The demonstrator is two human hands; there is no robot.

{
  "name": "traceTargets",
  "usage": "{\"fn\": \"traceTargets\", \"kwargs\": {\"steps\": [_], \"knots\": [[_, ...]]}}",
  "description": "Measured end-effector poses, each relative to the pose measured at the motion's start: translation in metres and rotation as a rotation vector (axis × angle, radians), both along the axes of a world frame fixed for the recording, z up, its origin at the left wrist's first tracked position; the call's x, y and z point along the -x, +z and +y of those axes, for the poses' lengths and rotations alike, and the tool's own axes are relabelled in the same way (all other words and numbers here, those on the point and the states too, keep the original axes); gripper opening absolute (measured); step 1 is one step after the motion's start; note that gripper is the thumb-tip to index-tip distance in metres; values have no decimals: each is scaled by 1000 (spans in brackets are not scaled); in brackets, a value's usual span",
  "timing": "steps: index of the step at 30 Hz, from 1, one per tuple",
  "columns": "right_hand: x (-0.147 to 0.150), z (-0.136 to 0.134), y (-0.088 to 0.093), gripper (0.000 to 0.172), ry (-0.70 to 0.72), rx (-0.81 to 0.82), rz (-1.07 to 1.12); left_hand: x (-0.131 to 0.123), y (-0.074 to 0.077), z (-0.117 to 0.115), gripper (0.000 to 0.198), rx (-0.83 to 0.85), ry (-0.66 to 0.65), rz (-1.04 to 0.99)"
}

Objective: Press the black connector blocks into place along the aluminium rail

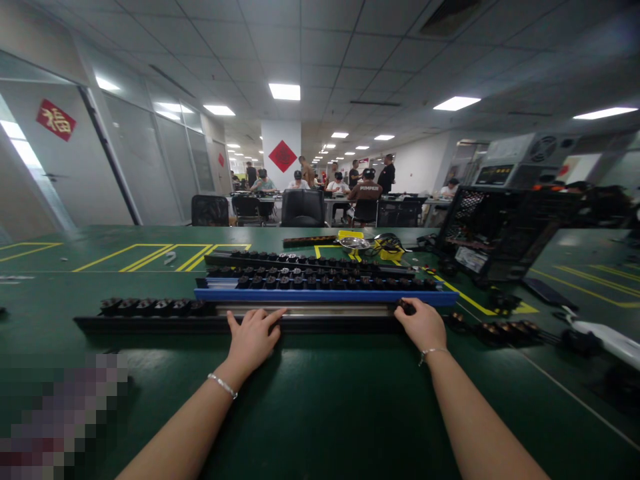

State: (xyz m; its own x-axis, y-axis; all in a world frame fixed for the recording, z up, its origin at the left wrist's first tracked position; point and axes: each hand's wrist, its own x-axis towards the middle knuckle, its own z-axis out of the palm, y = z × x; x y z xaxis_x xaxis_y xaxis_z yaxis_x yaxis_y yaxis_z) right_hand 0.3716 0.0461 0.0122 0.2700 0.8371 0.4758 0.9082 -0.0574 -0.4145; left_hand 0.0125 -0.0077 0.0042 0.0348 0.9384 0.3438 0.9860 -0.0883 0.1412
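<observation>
A long black rail (320, 325) with a metallic channel lies across the green table. Several black pieces (163, 305) sit in a row at its left end. My left hand (254, 337) rests on the middle of the rail with fingers spread and nothing held. At the rail's right end, my right hand (424, 325) pinches a small black piece (407, 306), partly hidden by the fingers. Just behind lies a blue rail (325, 295), with rows of similar black pieces beyond it.
More black pieces (510, 330) lie right of the rail. An open computer case (495, 230) stands at the back right, near a metal dish (356, 243) and yellow containers. A blurred-out object (70, 413) is at the lower left. People sit at far tables.
</observation>
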Motion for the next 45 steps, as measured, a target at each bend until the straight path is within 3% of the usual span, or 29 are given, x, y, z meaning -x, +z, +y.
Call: {"fn": "traceTargets", "kwargs": {"steps": [27,36,45], "knots": [[-15,3,-7,36,-72,-26,33,-1,0,1,42,0,3,-10],[-19,8,-17,33,14,-131,15,-1,1,0,42,23,6,-10],[-19,4,-9,27,2,-70,17,-1,3,1,43,28,19,17]]}}
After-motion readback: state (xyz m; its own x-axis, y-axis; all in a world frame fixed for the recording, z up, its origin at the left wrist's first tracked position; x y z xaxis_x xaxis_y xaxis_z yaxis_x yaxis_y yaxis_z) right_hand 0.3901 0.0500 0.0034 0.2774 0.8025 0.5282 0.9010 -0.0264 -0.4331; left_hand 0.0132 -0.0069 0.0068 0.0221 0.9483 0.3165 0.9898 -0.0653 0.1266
